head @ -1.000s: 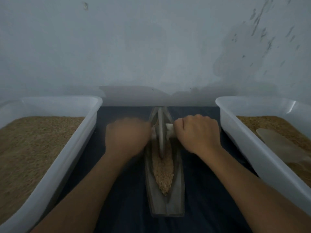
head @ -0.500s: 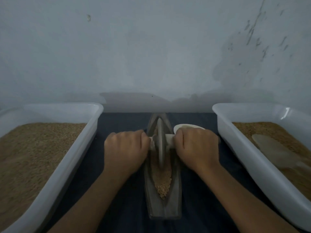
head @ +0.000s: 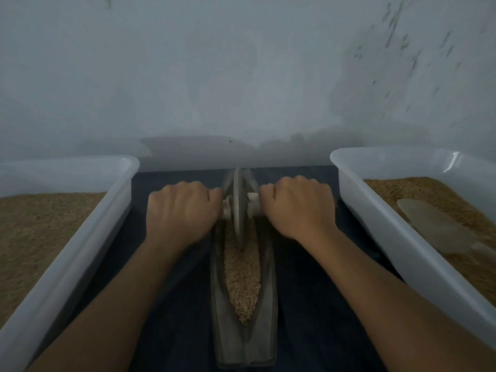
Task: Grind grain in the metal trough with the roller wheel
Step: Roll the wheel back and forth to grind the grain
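The trough [head: 243,342] was a long, narrow, dull grey metal boat, tapered at both ends, and it lay lengthwise on a dark cloth [head: 174,318] between 2 white tubs. Its near end sat low in the view and its far end reached close to the wall [head: 241,76]. A strip of tan grain [head: 242,277] filled the channel from near the middle down to a point toward the near end.

The wheel [head: 237,205] was a thin grey disc standing upright on its edge in the far half of the trough, its lower rim down in the grain. A pale axle [head: 253,204] ran through its centre and stuck out on both sides.

The left hand [head: 180,213] was curled into a fist around the left end of the axle, knuckles up, just beside the disc. The right hand [head: 299,208] was wrapped the same way around the right end, with a short length of axle showing between its fingers and the disc. Both forearms reached in from the lower corners.

The left tub [head: 88,237] held grain nearly to its rim. The right tub [head: 381,237] held grain too, with a pale flat scoop [head: 440,226] lying on top.
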Demonstrator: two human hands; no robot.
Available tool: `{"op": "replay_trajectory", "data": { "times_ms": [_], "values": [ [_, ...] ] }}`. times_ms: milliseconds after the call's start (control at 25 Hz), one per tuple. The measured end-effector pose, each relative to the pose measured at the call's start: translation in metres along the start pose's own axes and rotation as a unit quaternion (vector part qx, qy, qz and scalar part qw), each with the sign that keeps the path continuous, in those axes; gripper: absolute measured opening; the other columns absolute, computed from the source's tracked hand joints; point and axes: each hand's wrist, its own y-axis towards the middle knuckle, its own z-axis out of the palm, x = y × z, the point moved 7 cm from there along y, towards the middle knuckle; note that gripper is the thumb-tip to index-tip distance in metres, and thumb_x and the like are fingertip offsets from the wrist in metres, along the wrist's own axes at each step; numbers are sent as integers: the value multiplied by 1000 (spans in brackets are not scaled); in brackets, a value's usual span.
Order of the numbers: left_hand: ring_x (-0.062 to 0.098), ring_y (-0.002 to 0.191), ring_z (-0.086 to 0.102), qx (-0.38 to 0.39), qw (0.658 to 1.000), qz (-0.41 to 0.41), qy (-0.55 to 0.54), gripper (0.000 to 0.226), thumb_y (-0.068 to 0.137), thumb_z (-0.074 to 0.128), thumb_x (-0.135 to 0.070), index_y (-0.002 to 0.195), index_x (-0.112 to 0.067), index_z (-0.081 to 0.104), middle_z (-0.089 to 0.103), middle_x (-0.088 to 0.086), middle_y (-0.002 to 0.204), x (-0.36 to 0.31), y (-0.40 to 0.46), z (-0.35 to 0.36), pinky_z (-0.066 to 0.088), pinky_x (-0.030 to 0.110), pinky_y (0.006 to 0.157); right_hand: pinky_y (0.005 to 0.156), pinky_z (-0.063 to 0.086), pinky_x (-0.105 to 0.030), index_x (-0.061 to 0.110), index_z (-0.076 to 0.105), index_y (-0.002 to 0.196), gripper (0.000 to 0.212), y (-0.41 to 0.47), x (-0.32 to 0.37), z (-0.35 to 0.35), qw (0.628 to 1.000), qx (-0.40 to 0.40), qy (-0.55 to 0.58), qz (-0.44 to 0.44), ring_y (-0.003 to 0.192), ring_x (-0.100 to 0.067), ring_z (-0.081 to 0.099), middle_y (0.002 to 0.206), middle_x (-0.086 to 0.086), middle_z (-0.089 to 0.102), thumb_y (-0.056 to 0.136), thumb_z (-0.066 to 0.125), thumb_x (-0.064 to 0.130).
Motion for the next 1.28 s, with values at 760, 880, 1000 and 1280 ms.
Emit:
{"op": "replay_trajectory", "data": {
  "times_ms": [760,880,1000,1280],
  "values": [
    [10,45,30,-136,982,-34,-129,34,105,36,-29,71,-32,34,34,-13,56,-6,-69,-45,19,30,53,48,40,-34,25,43,60,44,-56,17,-33,991,-90,34,-97,48,-13,37,56,8,40,101,33,35],
    [20,45,43,-108,994,17,16,24,90,60,-6,70,-17,49,45,2,57,-10,-38,-27,21,26,50,44,29,-28,23,38,48,53,-22,8,-11,998,-52,10,-34,40,-13,33,47,7,36,97,27,41],
    [30,54,58,-34,999,3,14,16,87,63,-13,72,-13,57,55,6,63,-2,7,-7,26,27,53,51,17,-32,19,49,54,53,17,-10,21,999,14,-16,29,50,-18,38,56,1,46,93,26,47],
    [27,63,60,-2,1000,-19,-17,22,97,50,-21,77,-18,56,60,2,72,-4,2,-11,30,30,54,54,25,-34,19,51,58,54,7,-6,14,999,37,-23,33,54,-21,43,60,-1,50,95,21,45]
  ]
}}
